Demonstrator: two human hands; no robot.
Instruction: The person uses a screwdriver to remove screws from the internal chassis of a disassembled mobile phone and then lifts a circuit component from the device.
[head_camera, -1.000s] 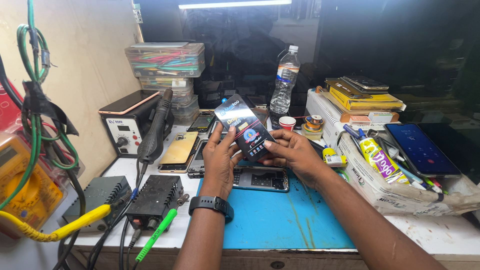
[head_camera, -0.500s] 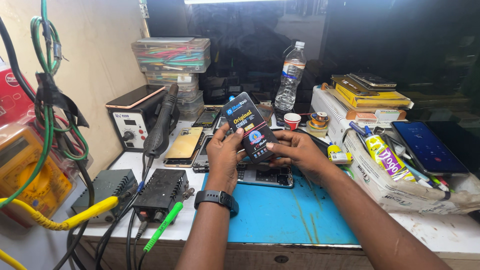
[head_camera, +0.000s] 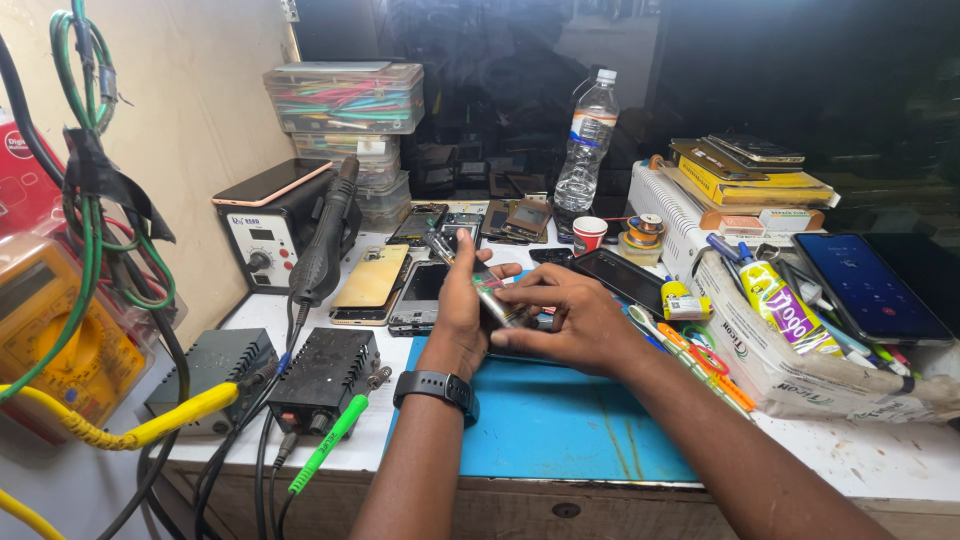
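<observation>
Both of my hands hold a flat, dark phone-part packet (head_camera: 492, 292) just above the far end of the blue work mat (head_camera: 560, 430). The packet is tilted so I see mostly its thin edge. My left hand (head_camera: 458, 318), with a black watch (head_camera: 437, 387) on its wrist, grips the packet's left side. My right hand (head_camera: 572, 322) pinches the right side with fingers and thumb. An opened phone lies on the mat under my hands, mostly hidden.
A gold phone back (head_camera: 372, 280) and a dark phone (head_camera: 420, 290) lie left of my hands. A hot-air station (head_camera: 265, 235) and stacked plastic boxes (head_camera: 345, 100) stand behind; a water bottle (head_camera: 585, 150) and red cup (head_camera: 589, 235) at the back. A glue tube (head_camera: 780, 305) and lit phone (head_camera: 870, 290) lie right.
The packet was held upright with its printed face toward me. My hands have since lowered it and tipped it flat, edge-on, close over the mat.
</observation>
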